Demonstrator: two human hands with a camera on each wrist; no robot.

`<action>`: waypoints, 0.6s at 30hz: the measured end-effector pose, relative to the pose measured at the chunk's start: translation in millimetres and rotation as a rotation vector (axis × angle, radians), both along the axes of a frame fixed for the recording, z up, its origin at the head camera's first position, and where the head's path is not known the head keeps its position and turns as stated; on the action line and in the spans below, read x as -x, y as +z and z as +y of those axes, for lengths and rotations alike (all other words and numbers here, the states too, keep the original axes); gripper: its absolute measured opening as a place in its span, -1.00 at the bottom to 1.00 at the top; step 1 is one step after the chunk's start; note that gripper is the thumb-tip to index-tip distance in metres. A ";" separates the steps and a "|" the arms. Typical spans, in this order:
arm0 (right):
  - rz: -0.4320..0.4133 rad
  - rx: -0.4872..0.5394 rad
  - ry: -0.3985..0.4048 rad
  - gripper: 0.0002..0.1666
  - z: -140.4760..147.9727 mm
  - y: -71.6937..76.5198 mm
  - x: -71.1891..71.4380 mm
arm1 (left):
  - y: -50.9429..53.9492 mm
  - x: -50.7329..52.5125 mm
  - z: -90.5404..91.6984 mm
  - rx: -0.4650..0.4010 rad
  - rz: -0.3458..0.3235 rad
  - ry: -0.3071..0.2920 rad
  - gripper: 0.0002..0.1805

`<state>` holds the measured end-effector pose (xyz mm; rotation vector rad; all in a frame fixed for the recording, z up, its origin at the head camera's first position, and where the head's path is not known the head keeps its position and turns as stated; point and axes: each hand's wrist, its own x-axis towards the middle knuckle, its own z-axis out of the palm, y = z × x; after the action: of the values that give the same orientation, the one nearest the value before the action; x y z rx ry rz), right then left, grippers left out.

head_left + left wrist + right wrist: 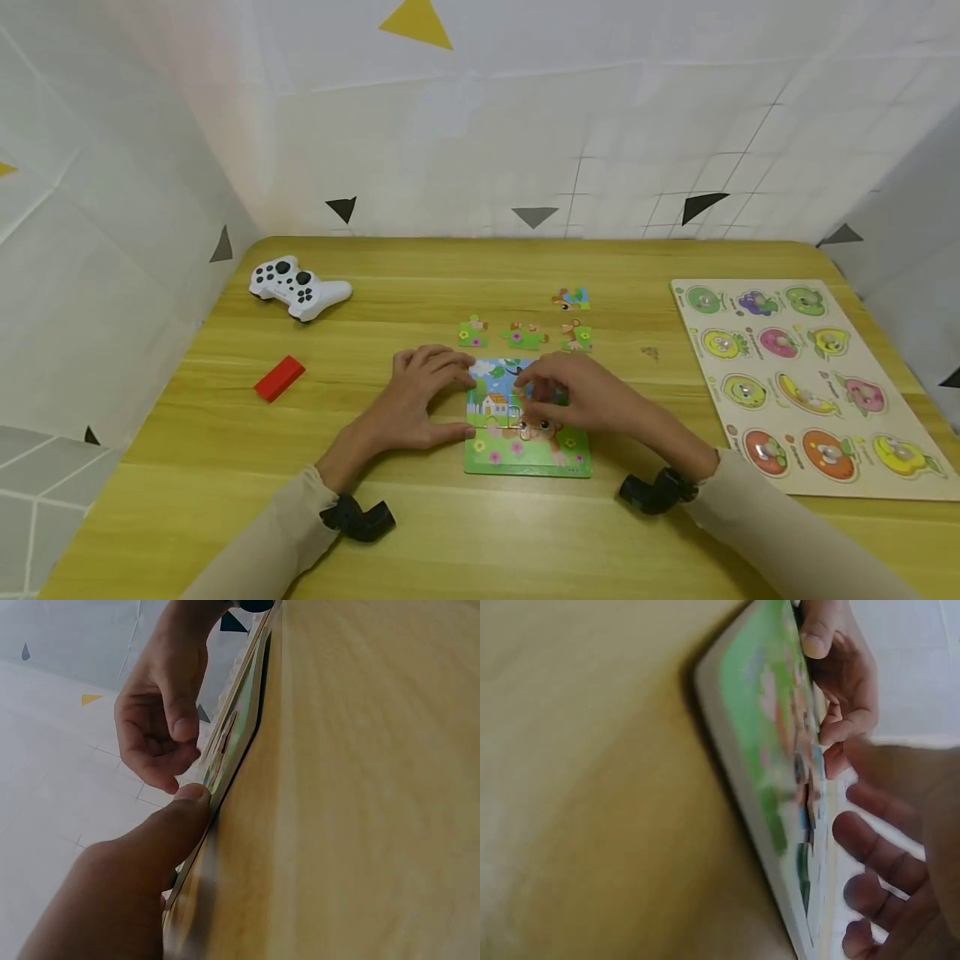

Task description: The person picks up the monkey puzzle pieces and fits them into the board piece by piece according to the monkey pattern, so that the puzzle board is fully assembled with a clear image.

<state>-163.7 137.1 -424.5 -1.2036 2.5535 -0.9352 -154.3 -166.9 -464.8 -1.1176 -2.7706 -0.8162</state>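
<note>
A picture puzzle board [528, 467] lies on the table, showing a house, sky, grass and part of an animal. My left hand [420, 400] grips its left edge, thumb at the lower part and fingers higher up; the left wrist view shows the thumb [176, 821] against the rim. Over the board's right half hovers my right hand [588, 396], its fingers loosely bent and parted, with no piece visible between them. It hides part of the picture. Loose pieces lie behind the board, among them a flower piece [472, 333] and one with an eye [572, 300].
A white game controller [296, 287] sits at the back left of the wooden table [420, 542], with a red block [279, 378] in front of it. At the right lies a large fruit peg board [765, 383]. A patterned cloth hangs behind the table.
</note>
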 end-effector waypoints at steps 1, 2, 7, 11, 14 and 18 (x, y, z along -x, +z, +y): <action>0.058 -0.015 0.011 -0.71 -0.2 -1.1 -0.4 | 0.3 0.0 -0.1 0.003 -0.003 0.000 -0.44; 0.111 -0.031 0.022 -0.71 -0.5 -1.8 -1.0 | 0.4 0.1 -0.2 0.005 -0.003 -0.001 -0.44; 0.206 -0.085 0.047 -0.70 -2.1 -2.4 -4.2 | 1.2 0.4 -0.5 0.014 -0.014 -0.002 -0.44; 0.203 -0.092 0.045 -0.70 -2.8 -2.6 -5.3 | 1.0 0.7 -0.3 0.011 -0.010 -0.004 -0.44; 0.198 -0.093 0.039 -0.70 -2.6 -3.4 -5.5 | 0.5 0.7 0.0 0.007 -0.005 -0.004 -0.44; 0.178 -0.092 0.031 -0.70 -2.7 -3.8 -5.5 | 0.1 0.5 -0.3 0.005 -0.012 0.002 -0.44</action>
<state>-158.2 134.5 -428.3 -1.3516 2.6709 -0.7259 -154.8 -167.2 -464.7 -1.1144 -2.7842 -0.8185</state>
